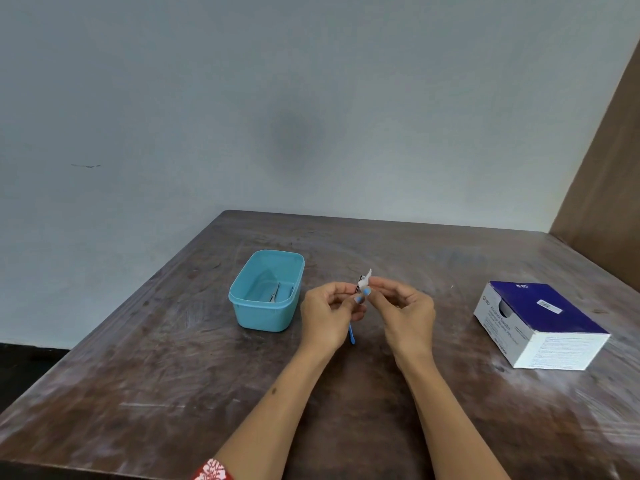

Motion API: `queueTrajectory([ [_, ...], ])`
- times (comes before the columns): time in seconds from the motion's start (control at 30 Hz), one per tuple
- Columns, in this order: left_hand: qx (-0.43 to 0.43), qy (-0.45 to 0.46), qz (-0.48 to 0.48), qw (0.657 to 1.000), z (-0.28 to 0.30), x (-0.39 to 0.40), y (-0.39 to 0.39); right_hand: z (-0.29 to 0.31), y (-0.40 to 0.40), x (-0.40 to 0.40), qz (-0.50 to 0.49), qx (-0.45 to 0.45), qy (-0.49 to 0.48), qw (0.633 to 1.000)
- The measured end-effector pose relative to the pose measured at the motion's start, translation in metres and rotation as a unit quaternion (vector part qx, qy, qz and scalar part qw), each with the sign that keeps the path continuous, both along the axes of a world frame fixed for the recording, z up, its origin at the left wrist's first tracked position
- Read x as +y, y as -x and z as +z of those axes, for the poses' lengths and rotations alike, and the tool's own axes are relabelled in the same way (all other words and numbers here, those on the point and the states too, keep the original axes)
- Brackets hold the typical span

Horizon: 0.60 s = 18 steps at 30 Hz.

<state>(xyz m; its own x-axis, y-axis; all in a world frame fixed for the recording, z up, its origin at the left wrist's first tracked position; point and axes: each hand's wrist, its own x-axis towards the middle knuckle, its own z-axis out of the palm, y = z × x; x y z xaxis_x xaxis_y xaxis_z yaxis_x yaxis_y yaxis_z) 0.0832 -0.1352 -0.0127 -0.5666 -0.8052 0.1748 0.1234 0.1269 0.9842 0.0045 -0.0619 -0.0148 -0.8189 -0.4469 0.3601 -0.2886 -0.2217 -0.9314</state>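
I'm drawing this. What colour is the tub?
The tub is light blue, in the head view.

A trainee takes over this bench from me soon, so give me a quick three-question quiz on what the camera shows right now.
1. True or false: the teal plastic container holds no tools.
2. The BD alcohol swabs box sits: A, to the right of the right hand; B, inside the container; C, behind the container.
3. What does the left hand hold?

Key
1. False: a metal instrument lies in it.
2. A.
3. A blue-handled tool. The right hand pinches a white swab at its upper end.
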Motion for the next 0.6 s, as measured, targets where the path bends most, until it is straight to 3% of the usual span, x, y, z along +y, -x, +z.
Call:
queueTrajectory([
  [0.6,-0.025,-0.008,-0.056,0.998,0.0035,0.0003,-0.0038,0.0034,0.0001,0.0021,0.097,-0.139,0.049,0.984],
])
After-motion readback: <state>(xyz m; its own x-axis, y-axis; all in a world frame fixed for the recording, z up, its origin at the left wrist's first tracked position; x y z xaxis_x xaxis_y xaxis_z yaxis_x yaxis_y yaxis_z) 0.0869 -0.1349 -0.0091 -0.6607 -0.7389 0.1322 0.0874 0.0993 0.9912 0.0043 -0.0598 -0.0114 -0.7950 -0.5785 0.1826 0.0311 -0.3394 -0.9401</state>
